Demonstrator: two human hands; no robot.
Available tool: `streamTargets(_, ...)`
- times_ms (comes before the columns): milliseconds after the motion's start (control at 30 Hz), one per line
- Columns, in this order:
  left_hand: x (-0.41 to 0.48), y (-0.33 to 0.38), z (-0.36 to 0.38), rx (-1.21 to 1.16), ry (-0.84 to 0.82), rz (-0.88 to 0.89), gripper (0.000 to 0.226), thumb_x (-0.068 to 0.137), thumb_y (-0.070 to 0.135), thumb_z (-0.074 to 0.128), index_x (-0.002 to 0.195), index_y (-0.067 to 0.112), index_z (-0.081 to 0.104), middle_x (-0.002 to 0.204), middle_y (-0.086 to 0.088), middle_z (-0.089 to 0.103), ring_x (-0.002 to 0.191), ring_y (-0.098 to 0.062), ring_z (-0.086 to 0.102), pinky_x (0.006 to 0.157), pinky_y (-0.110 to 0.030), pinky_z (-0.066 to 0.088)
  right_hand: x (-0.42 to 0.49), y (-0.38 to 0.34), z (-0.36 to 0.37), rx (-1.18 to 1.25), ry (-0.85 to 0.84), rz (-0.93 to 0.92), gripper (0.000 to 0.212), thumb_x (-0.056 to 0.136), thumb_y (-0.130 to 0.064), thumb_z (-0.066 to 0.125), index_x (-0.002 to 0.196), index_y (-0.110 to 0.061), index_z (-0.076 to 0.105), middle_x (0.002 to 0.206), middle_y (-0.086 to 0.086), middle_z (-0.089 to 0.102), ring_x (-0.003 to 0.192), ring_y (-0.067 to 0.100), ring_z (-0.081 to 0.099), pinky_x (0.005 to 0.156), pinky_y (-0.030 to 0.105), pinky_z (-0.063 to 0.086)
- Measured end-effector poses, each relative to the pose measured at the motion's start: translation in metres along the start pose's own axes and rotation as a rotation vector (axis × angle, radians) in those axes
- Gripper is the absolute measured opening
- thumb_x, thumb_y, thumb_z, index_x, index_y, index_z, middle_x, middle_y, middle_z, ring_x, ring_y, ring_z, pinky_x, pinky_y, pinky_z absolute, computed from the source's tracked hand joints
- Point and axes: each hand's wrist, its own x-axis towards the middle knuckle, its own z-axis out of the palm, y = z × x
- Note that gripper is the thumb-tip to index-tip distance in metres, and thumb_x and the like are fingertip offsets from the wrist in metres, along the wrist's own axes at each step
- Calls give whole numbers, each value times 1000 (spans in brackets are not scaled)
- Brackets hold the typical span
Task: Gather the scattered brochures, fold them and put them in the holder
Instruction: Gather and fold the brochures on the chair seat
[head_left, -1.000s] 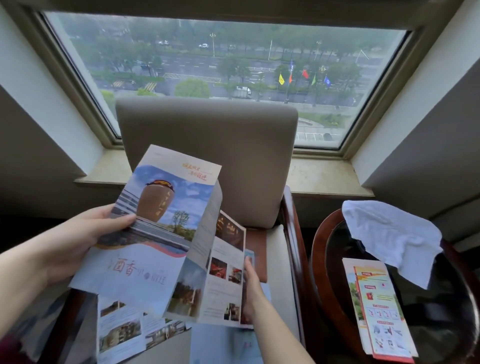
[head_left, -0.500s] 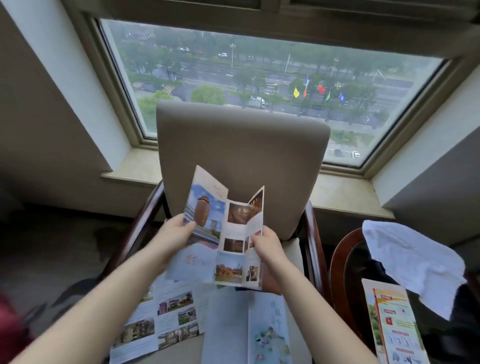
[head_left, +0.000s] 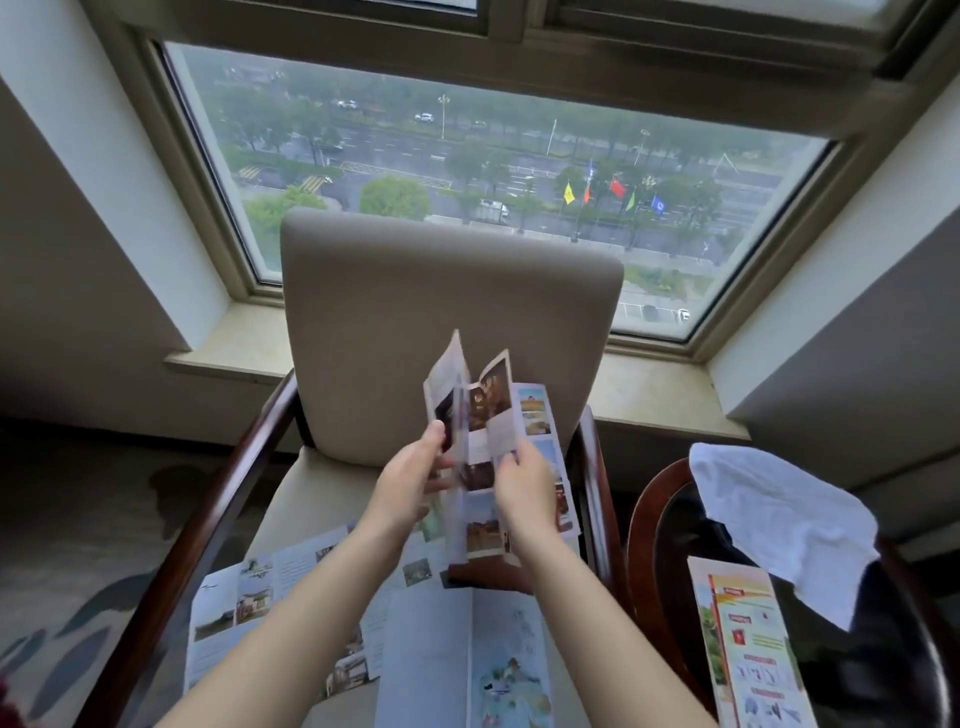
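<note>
Over the armchair (head_left: 441, 322) the brochure (head_left: 491, 410) stands upright (panels half folded); left hand (head_left: 410, 483) and right hand (head_left: 525, 491) pinch its sides, fingers curled.

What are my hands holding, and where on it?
One half-folded brochure: the left hand pinches its left panels near mid-height, and the right hand grips the right panels likewise.

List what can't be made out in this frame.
All head view:
1. Glossy multi-panel photo brochure: motion blur, plus the left hand and right hand gripping it, hide its fold state.
2. Pale-blue map brochure on the seat: cut by the bottom edge, and the forearms cover part.
3. Orange-and-yellow leaflet: cut by the bottom edge, print too small.
4. Holder: nowhere in view.
</note>
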Motion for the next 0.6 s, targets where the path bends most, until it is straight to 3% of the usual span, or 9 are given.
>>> streamTargets(67, 2, -5, -5, 67, -59, -41, 39, 96, 52, 38, 107, 26, 65, 106, 2, 67, 95, -15, 61, 80, -35, 44, 1, 2, -15, 163, -55, 52, 24, 100, -14, 41, 104, -11, 64, 106, 11, 70, 105, 31, 65, 91, 44, 52)
streamTargets(167, 14, -18, -10, 380, 34, 165, 21, 90, 26, 62, 110, 22, 66, 111, -6, 66, 103, -20, 59, 86, -31, 48, -1, 6, -31, 457, -182, 139, 21, 99, -6, 44, 105, -7, 64, 113, 20, 69, 106, 37, 66, 93, 49, 53)
streamTargets(233, 22, -27, -11, 562, 186, 198, 53, 74, 30, 79, 123, 21, 60, 122, -7, 58, 118, -23, 51, 103, -37, 43, -2, 11, -40, 566, -271, 174, 23, 101, -5, 40, 107, -8, 63, 110, 18, 69, 96, 33, 68, 86, 46, 55)
streamTargets(300, 25, -31, -14, 453, 230, 81, 96, 61, 38, 87, 142, 21, 39, 141, -7, 45, 131, -22, 41, 112, -40, 35, -2, 17, -48, 624, -353, 198, 23, 101, -6, 41, 107, -10, 63, 104, 14, 71, 87, 27, 70, 75, 40, 58)
streamTargets(367, 30, -36, -20, 266, 160, -36, 118, 58, 42, 88, 151, 22, 18, 150, -7, 36, 136, -24, 38, 111, -44, 35, 0, 23, -56, 634, -411, 217, 22, 101, -9, 43, 110, -10, 62, 106, 15, 72, 89, 28, 71, 72, 39, 59)
streamTargets(433, 35, -46, -26, 192, 106, -116, 108, 62, 46, 84, 149, 23, 25, 145, -6, 44, 128, -25, 46, 102, -44, 41, 3, 29, -64, 603, -445, 210, 22, 100, -10, 44, 111, -10, 63, 107, 15, 73, 94, 29, 71, 75, 39, 60)
streamTargets(533, 39, -56, -35, 31, 90, -192, 65, 76, 40, 76, 131, 12, 53, 111, -5, 67, 92, -20, 61, 83, -34, 47, 8, 38, -78, 523, -443, 189, 21, 100, -11, 45, 108, -13, 64, 94, 8, 77, 85, 23, 74, 68, 35, 61)
streamTargets(600, 43, -57, -41, -69, 120, -175, 44, 85, 33, 69, 121, 8, 62, 92, -4, 70, 79, -16, 60, 73, -28, 48, 11, 43, -89, 492, -404, 190, 21, 100, -12, 45, 111, -14, 63, 93, 7, 78, 83, 22, 76, 65, 34, 61)
